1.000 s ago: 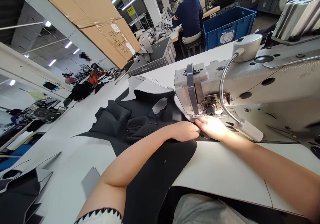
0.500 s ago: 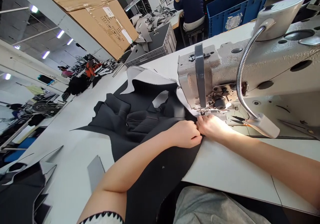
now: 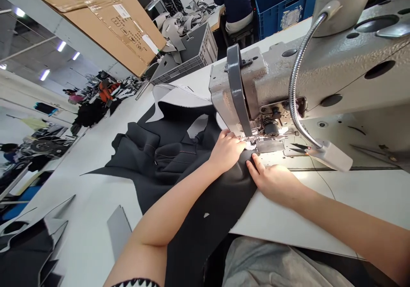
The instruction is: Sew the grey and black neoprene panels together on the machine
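A large sheet of black fabric (image 3: 192, 197) with a pale underside lies bunched on the white table and reaches under the needle area of a grey sewing machine (image 3: 282, 69). My left hand (image 3: 226, 152) is just left of the presser foot (image 3: 252, 142), its bent fingers closed on the fabric near the edge; the fingertips are partly hidden. On the fabric's right edge, in front of the needle, my right hand (image 3: 273, 182) rests with its fingers stretched and apart. The lamp lights this spot.
Small thread snips (image 3: 301, 148) lie beside the lamp head (image 3: 336, 155), with larger scissors (image 3: 378, 152) further right. More dark cut pieces (image 3: 25, 253) are at lower left. Behind stand a cardboard box (image 3: 118, 26), grey crate (image 3: 205, 50), blue bin (image 3: 288, 9) and a seated person (image 3: 235, 1).
My hands have come apart: the left moved up and left beside the presser foot, while the right slid down and opened its fingers on the fabric. The camera view has shifted slightly.
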### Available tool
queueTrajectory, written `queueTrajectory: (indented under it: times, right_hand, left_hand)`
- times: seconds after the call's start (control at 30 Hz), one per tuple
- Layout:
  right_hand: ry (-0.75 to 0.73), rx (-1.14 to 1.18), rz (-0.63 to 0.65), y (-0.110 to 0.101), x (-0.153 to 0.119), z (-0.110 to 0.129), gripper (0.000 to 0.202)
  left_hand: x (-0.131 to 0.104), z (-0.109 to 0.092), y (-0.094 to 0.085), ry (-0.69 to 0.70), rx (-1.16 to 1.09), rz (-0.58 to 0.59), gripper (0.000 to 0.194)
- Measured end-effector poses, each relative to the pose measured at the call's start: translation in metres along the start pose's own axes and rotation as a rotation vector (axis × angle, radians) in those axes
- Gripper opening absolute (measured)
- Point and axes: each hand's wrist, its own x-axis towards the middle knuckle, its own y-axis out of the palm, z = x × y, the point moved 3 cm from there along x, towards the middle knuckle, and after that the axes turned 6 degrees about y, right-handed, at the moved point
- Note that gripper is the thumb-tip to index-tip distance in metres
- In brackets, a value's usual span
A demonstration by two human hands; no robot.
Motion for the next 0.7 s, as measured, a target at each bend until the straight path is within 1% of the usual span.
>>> queueTrajectory:
  times: [0.1, 0.23, 0.37, 0.5, 0.7]
  right_hand:
    - [-0.051, -0.005, 0.004, -0.004, -0.001, 0.005, 0.055]
    - [-0.028, -0.013, 0.015, -0.005, -0.001, 0.005, 0.054]
    - [-0.026, -0.05, -0.02, -0.009, -0.001, 0.005, 0.051]
    - [-0.015, -0.072, -0.08, -0.008, 0.002, 0.005, 0.048]
    - [0.111, -0.031, -0.087, -0.003, 0.012, -0.002, 0.05]
  left_hand:
    - [0.006, 0.004, 0.0, 0.085, -0.119, 0.075, 0.025]
    - [0.006, 0.002, -0.003, 0.145, -0.209, 0.137, 0.028]
    - [0.0, -0.009, -0.005, 0.167, -0.115, 0.12, 0.027]
    - [-0.001, -0.016, 0.001, 0.174, -0.013, 0.106, 0.018]
    - [0.006, -0.019, 0.013, 0.131, 0.015, 0.113, 0.021]
